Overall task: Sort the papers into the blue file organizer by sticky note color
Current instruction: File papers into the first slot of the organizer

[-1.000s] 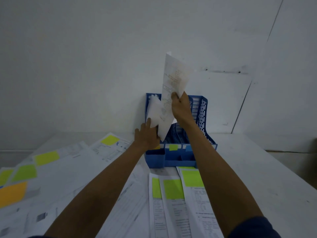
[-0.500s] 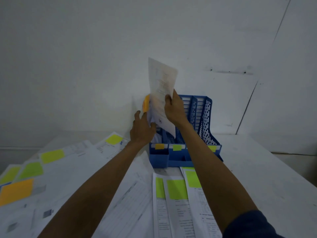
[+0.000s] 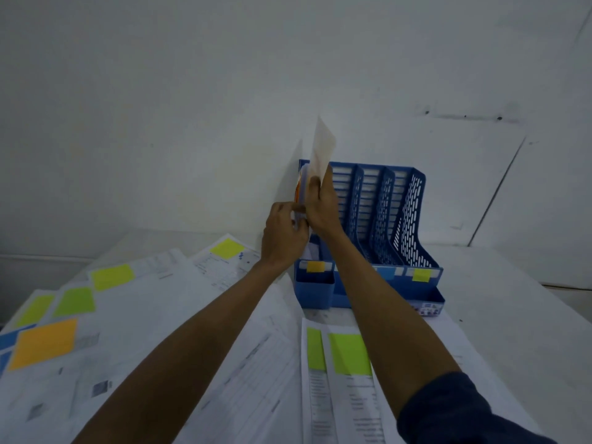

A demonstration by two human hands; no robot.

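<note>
Head | right hand (image 3: pixel 322 208) fingers (image 3: pixel 315 184) clamp sheet (image 3: pixel 323 149) | left hand (image 3: pixel 283 237) fingers (image 3: pixel 285 209) pinch slotted papers (image 3: pixel 298 191) | organizer (image 3: pixel 413 200) print unreadable

Office or paperwork room, most likely. A white table (image 3: pixel 519 315) stands against a bare, pale wall (image 3: pixel 192 107). It is spread with overlapping printed papers (image 3: pixel 166 315), many marked with sticky notes (image 3: pixel 112 277) in yellow, green or orange. At the wall side stands a blue file organizer (image 3: pixel 413 219) with slotted upright compartments and colour tabs along its front. The light is dim and the print unreadable.
</note>
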